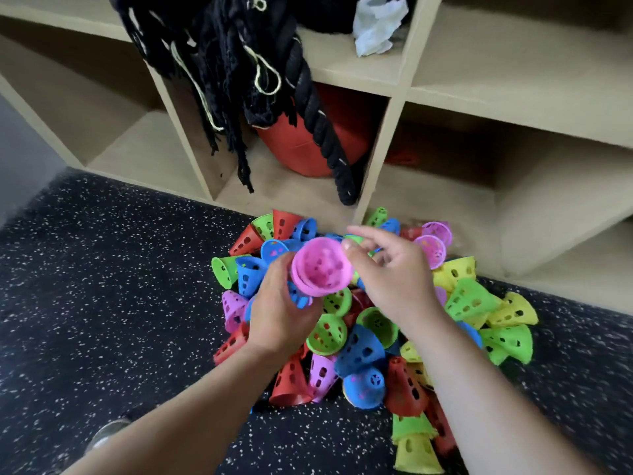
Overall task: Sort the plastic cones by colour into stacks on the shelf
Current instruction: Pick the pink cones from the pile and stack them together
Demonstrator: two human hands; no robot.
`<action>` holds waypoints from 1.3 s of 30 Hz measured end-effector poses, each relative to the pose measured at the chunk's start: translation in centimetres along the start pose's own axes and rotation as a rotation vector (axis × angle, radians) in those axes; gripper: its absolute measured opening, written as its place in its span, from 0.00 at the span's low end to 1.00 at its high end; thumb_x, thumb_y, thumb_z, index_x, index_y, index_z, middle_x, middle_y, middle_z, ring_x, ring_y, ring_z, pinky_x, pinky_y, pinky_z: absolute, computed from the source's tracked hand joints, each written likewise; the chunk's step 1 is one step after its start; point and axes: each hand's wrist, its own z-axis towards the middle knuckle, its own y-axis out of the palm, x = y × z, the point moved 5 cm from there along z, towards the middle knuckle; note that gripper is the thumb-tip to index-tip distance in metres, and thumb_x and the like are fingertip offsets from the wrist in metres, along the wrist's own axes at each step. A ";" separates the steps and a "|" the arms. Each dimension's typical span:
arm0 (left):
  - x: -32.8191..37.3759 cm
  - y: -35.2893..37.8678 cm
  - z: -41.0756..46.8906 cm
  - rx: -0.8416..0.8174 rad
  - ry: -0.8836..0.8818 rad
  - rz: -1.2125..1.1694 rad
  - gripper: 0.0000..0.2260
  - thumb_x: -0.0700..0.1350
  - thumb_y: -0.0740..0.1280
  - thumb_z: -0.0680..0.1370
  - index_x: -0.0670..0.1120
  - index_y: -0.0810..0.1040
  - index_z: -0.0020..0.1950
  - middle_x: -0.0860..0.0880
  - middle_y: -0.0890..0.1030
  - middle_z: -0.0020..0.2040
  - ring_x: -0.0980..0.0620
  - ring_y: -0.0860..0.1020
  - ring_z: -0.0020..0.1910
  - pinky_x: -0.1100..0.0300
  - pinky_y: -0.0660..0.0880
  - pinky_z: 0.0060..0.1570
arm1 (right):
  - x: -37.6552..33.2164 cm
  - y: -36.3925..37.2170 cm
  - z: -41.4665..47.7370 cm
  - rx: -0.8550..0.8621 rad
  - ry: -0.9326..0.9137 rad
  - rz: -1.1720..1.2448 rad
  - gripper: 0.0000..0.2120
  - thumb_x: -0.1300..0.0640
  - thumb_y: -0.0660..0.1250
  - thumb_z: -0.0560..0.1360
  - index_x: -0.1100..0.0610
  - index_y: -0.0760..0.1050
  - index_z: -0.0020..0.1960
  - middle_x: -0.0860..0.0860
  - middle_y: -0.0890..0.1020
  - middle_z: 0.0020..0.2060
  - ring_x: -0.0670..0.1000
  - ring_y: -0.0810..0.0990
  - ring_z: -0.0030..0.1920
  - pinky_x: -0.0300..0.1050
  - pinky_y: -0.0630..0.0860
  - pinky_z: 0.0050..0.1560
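A heap of perforated plastic cones (363, 351) in red, blue, green, yellow and pink lies on the dark speckled floor in front of a wooden shelf (394, 108). My left hand (277, 310) grips a small stack of nested pink cones (320, 267), their open mouths facing me. My right hand (390, 269) hovers just right of that stack with fingers loosely spread, thumb near the rim, holding nothing that I can see. Two pink cones (433, 241) lie at the heap's far right edge.
A thick black rope and black netting (239, 63) hang over the shelf's middle compartments. A red bucket (308, 145) sits in the lower middle compartment. White crumpled cloth (375, 25) lies on an upper shelf. The lower right compartment (455, 200) stands beside the heap.
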 end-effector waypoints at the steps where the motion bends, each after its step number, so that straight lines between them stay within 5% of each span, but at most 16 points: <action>1: 0.5 0.4 -0.1 -0.001 0.014 -0.006 0.29 0.47 0.78 0.69 0.58 0.68 0.65 0.56 0.77 0.60 0.58 0.77 0.58 0.57 0.76 0.57 | 0.3 -0.6 -0.2 0.033 0.001 -0.018 0.09 0.51 0.70 0.76 0.46 0.83 0.56 0.41 0.81 0.38 0.40 0.73 0.30 0.30 0.71 0.37; 6: 2.5 2.1 -0.1 -0.014 0.045 -0.015 0.30 0.46 0.78 0.69 0.58 0.68 0.66 0.57 0.76 0.59 0.59 0.76 0.56 0.63 0.73 0.53 | 4.1 -5.7 0.2 0.303 0.121 -0.001 0.06 0.56 0.69 0.77 0.49 0.83 0.52 0.41 0.83 0.41 0.37 0.77 0.36 0.26 0.71 0.39; 11: 2.9 3.9 0.4 -0.061 0.028 -0.042 0.31 0.45 0.78 0.68 0.63 0.67 0.64 0.66 0.75 0.56 0.65 0.75 0.54 0.72 0.70 0.48 | 9.3 -10.0 2.5 0.370 0.115 -0.376 0.09 0.57 0.70 0.74 0.49 0.83 0.54 0.44 0.82 0.47 0.46 0.80 0.40 0.41 0.72 0.44; 15: 3.0 5.3 1.4 -0.080 0.045 -0.053 0.33 0.46 0.79 0.68 0.61 0.68 0.67 0.67 0.77 0.56 0.65 0.78 0.55 0.72 0.73 0.50 | 12.1 -11.4 5.8 0.216 0.011 -0.619 0.14 0.61 0.72 0.72 0.51 0.83 0.56 0.46 0.80 0.51 0.53 0.79 0.50 0.41 0.72 0.46; 18: 3.0 6.2 2.4 -0.090 0.047 -0.056 0.33 0.47 0.80 0.68 0.60 0.69 0.68 0.65 0.77 0.59 0.61 0.78 0.58 0.61 0.77 0.54 | 13.4 -11.6 8.5 0.028 -0.054 -0.728 0.16 0.64 0.71 0.71 0.50 0.84 0.57 0.45 0.80 0.55 0.54 0.75 0.56 0.42 0.72 0.53; 23: 2.5 7.5 3.7 -0.082 0.032 -0.047 0.34 0.47 0.80 0.68 0.62 0.68 0.68 0.65 0.77 0.59 0.60 0.79 0.56 0.59 0.79 0.51 | 16.6 -11.3 11.1 -0.153 0.115 -0.806 0.15 0.58 0.71 0.72 0.49 0.83 0.58 0.47 0.80 0.58 0.55 0.75 0.60 0.43 0.71 0.54; 29: 2.0 9.2 4.6 -0.108 0.031 -0.035 0.33 0.44 0.79 0.69 0.57 0.68 0.69 0.62 0.78 0.59 0.56 0.81 0.54 0.51 0.80 0.51 | 17.3 -12.1 11.6 0.066 0.076 -0.735 0.07 0.60 0.70 0.73 0.55 0.85 0.49 0.54 0.84 0.45 0.58 0.81 0.46 0.42 0.68 0.40; 36: 4.1 11.3 5.3 -0.134 0.032 -0.053 0.33 0.43 0.78 0.69 0.63 0.67 0.67 0.67 0.77 0.57 0.60 0.79 0.57 0.52 0.79 0.55 | 12.6 -14.9 9.4 0.171 0.149 -0.253 0.12 0.46 0.79 0.65 0.45 0.83 0.47 0.42 0.82 0.41 0.41 0.79 0.36 0.34 0.74 0.41; 39: 4.6 12.0 5.1 -0.144 0.020 -0.069 0.32 0.44 0.78 0.69 0.61 0.68 0.68 0.67 0.77 0.58 0.60 0.78 0.58 0.51 0.78 0.57 | 9.7 -16.0 7.9 0.170 0.113 -0.159 0.17 0.42 0.80 0.62 0.45 0.83 0.48 0.43 0.82 0.41 0.42 0.78 0.35 0.35 0.75 0.38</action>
